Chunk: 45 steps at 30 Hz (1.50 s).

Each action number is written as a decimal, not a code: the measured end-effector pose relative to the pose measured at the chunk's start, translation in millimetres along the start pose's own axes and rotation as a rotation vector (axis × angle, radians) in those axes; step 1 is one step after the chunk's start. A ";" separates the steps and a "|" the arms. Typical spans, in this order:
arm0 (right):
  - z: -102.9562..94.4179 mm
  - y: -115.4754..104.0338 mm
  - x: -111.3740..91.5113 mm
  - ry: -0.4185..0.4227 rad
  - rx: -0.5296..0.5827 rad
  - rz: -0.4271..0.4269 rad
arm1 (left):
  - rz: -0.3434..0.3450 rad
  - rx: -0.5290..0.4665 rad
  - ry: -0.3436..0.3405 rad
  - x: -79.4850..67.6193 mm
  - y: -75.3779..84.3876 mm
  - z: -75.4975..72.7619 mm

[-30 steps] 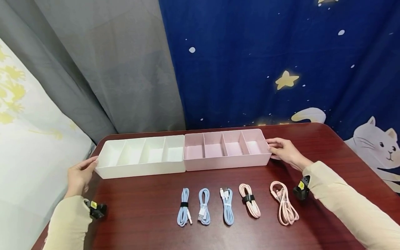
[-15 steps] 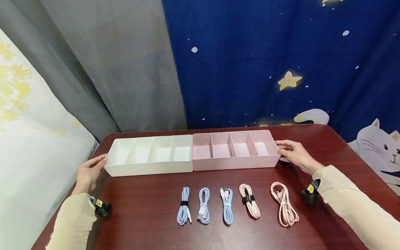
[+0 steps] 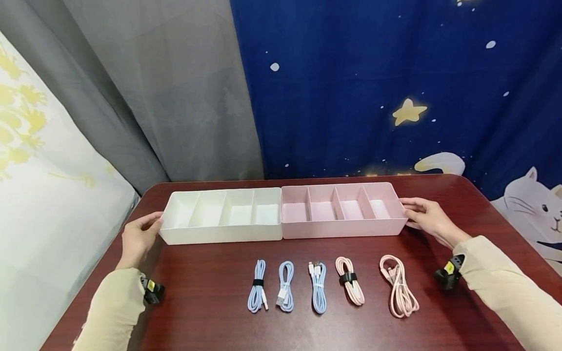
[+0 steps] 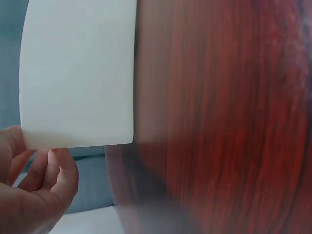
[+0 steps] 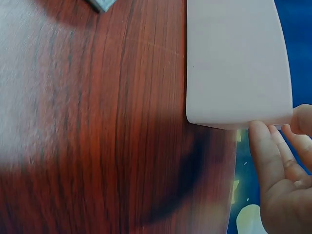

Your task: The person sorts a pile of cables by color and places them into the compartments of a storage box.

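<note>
A white four-section organizer box and a pink one stand end to end along the back of the table, their short sides meeting. My left hand touches the white box's outer left end, fingers bent loosely. In the left wrist view its fingertips lie against that end, close to the rim. At the pink box's right end, my right hand rests its fingertips on the end wall. Its fingers show fairly straight in the right wrist view. All visible compartments are bare.
In front of the boxes lie several coiled cables in a row: a blue one with a black strap, two more blue ones, a pink one with a black strap, and a looser pink one. Curtains hang behind the table.
Both boxes have slid to the right along the table, still end to end, with both hands moving along at their outer ends. The cables stay where they were.
</note>
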State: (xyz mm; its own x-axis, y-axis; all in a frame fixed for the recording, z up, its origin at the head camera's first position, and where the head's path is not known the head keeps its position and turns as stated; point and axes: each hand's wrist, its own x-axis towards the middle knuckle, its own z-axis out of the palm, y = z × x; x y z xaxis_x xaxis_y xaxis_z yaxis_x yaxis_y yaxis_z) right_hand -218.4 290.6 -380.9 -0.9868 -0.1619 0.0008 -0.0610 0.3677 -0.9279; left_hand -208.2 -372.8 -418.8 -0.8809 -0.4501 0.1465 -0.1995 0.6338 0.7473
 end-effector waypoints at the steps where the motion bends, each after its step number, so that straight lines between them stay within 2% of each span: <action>1: -2.4 4.5 1.2 -0.002 0.010 -0.012 | 0.008 0.007 0.009 3.7 -6.7 3.8; 4: -11.5 23.2 7.0 -0.004 0.070 -0.014 | 0.033 0.035 0.025 10.6 -20.4 13.0; 8: -21.4 39.7 11.5 0.008 0.098 0.030 | 0.023 0.008 0.018 7.9 -16.3 16.9; 12: -20.7 24.1 2.9 0.001 0.056 0.020 | -0.004 -0.081 -0.025 -10.1 14.6 8.3; 15: -19.2 11.0 -4.6 -0.012 0.024 -0.011 | -0.040 -0.158 -0.085 -25.4 39.3 -0.3; 17: -22.1 15.0 -3.1 -0.001 0.041 0.003 | -0.058 -0.192 -0.131 -31.8 48.5 -4.5; 20: -30.6 33.7 2.5 0.000 0.059 0.015 | -0.067 -0.232 -0.180 -35.6 55.2 -7.3; 23: -39.2 54.9 8.2 -0.003 0.103 0.014 | -0.053 -0.229 -0.197 -35.2 56.3 -6.4; 30: -37.2 33.7 -0.3 -0.002 0.034 0.029 | -0.072 -0.251 -0.209 -38.2 55.6 -4.3; 34: -49.8 62.4 8.5 -0.001 0.124 -0.001 | -0.078 -0.299 -0.204 -39.1 58.5 -0.5; 37: -55.0 76.2 12.1 0.016 0.141 -0.014 | -0.091 -0.346 -0.216 -39.7 60.2 1.1; 41: -59.5 82.4 12.5 0.030 0.137 -0.014 | -0.147 -0.434 -0.251 -39.6 60.7 3.2; 45: -64.6 83.7 9.8 0.032 0.146 -0.010 | -0.158 -0.467 -0.271 -39.6 60.5 7.5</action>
State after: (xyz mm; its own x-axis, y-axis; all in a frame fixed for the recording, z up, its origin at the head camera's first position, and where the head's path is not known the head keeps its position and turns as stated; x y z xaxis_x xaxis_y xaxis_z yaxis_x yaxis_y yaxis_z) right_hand -242.8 379.0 -434.5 -0.9907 -0.1349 0.0198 -0.0506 0.2283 -0.9723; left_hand -188.6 -311.9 -384.3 -0.9468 -0.3003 -0.1159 -0.1810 0.1987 0.9632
